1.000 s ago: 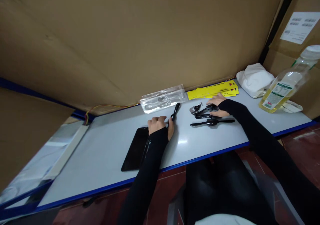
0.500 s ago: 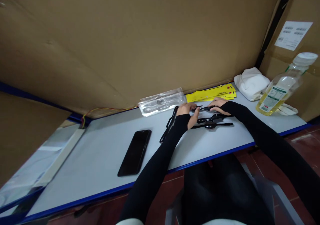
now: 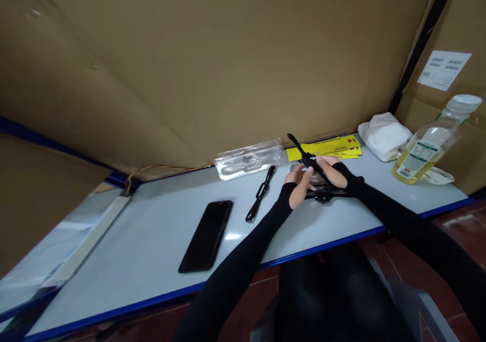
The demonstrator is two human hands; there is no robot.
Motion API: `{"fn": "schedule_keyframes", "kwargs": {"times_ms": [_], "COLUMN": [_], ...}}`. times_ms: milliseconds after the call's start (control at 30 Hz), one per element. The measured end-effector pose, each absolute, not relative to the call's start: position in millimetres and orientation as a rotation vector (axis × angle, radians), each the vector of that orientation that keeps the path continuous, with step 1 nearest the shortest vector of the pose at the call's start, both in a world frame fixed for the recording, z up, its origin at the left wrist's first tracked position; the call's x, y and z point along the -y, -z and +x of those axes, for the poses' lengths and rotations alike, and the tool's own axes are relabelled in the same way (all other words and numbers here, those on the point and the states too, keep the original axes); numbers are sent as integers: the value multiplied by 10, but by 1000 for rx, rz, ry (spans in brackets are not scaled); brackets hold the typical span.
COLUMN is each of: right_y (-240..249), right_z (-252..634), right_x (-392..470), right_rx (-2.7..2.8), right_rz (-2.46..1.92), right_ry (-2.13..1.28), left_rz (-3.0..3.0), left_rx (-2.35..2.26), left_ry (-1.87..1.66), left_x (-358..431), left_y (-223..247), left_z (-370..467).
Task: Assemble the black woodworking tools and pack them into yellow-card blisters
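A black two-handled tool (image 3: 297, 144) is raised and tilted over the table, its upper end near the yellow cards. My right hand (image 3: 333, 172) is closed around its lower part. Against its middle rest the fingers of my left hand (image 3: 299, 184), thumb and fingers closed on it. Beneath my hands more black tools (image 3: 323, 198) lie on the table, partly hidden by them. Another black tool (image 3: 261, 192) with an open middle lies by itself to the left of my left hand.
A black phone (image 3: 206, 236) lies on the grey table (image 3: 144, 240). Clear plastic packaging (image 3: 250, 160) and yellow cards (image 3: 334, 145) are along the cardboard wall. At right stand a bottle of yellow liquid (image 3: 419, 152) and a white cloth bundle (image 3: 385, 135).
One black tool has come up off the table and turned from flat to steeply tilted between my hands. My left hand has moved slightly right and down, uncovering the separate tool.
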State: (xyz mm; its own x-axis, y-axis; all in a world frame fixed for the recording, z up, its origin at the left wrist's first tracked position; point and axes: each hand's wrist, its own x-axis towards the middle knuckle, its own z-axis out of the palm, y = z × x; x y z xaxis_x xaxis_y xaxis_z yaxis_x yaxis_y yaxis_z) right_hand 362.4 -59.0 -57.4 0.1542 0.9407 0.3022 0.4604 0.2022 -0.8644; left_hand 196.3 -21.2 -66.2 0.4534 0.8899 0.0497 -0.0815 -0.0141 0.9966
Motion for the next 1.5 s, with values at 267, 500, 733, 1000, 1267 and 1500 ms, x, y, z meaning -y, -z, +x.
{"fn": "schedule_keyframes", "kwargs": {"times_ms": [267, 500, 733, 1000, 1267, 1500], "right_y": [448, 374, 445, 390, 383, 337], "right_z": [3407, 3498, 3387, 3458, 3449, 3433], "right_x": [702, 754, 813, 841, 839, 888], "right_rx": [1386, 1658, 1644, 1633, 1661, 1694], "right_rz": [-1214, -1188, -1128, -1113, -1126, -1133], "right_ry": [-479, -464, -534, -540, -376, -416], "left_rz": [1188, 1362, 1276, 1187, 1184, 1212], "left_rx": [-714, -644, -608, -616, -603, -567], "left_ry": [-775, -616, -491, -580, -616, -574], "left_x": [208, 355, 357, 391, 436, 475], "left_y": [408, 325, 242, 266, 240, 239], "left_z": [1799, 1616, 1507, 1557, 1577, 1565]}}
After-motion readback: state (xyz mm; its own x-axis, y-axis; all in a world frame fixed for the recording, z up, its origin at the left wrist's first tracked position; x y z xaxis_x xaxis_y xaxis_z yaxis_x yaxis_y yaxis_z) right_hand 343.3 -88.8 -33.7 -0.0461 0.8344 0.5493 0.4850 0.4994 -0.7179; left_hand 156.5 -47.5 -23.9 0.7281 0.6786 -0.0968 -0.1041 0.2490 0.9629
